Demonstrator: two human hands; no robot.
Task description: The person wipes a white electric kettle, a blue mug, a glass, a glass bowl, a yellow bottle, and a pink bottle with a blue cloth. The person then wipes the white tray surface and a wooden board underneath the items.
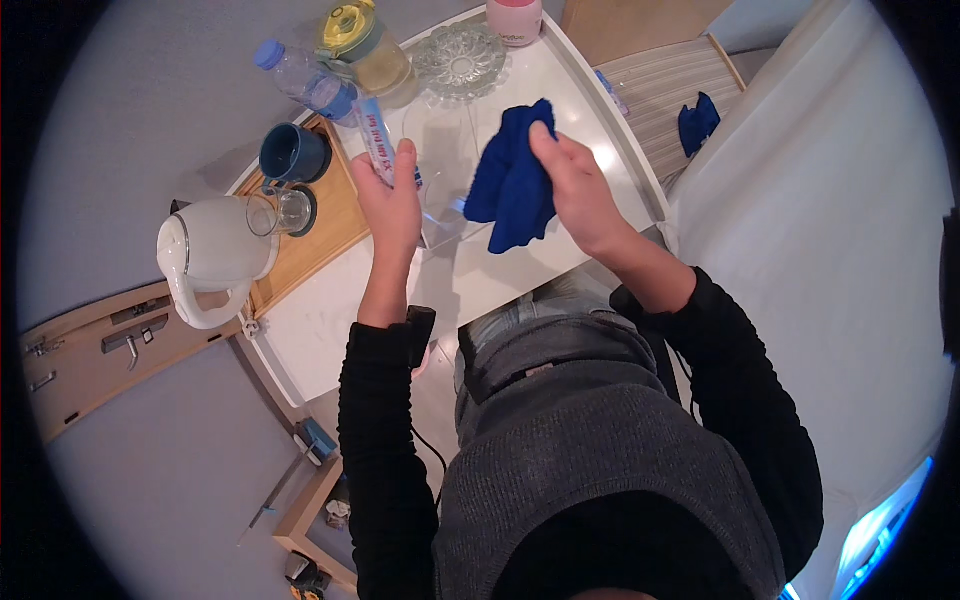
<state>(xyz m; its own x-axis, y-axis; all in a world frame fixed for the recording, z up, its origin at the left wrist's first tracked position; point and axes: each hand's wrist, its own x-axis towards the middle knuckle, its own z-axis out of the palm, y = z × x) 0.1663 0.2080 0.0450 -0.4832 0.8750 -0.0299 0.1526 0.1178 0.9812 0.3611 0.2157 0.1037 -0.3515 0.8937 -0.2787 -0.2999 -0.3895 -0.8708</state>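
Observation:
My left hand point(392, 191) grips a slim white tube or packet point(374, 135) that bears red and blue printing. It points up and away from me, its lower end partly covered by my fingers. From my right hand point(581, 184) hangs a dark blue cloth point(514, 180), pinched between thumb and fingers near its upper right edge. Both hands are above a white table point(499, 266) with a raised rim. Between them, faint clear round outlines show on the tabletop; I cannot tell what they belong to.
A wooden tray point(334, 206) at left carries a white electric kettle point(217, 244), a glass cup point(277, 211) and a blue mug point(292, 154). Behind stand a plastic bottle point(311, 82), a yellow-lidded pitcher point(375, 64), a cut-glass dish point(461, 64) and a pink jar point(515, 21). White fabric point(810, 225) hangs at right.

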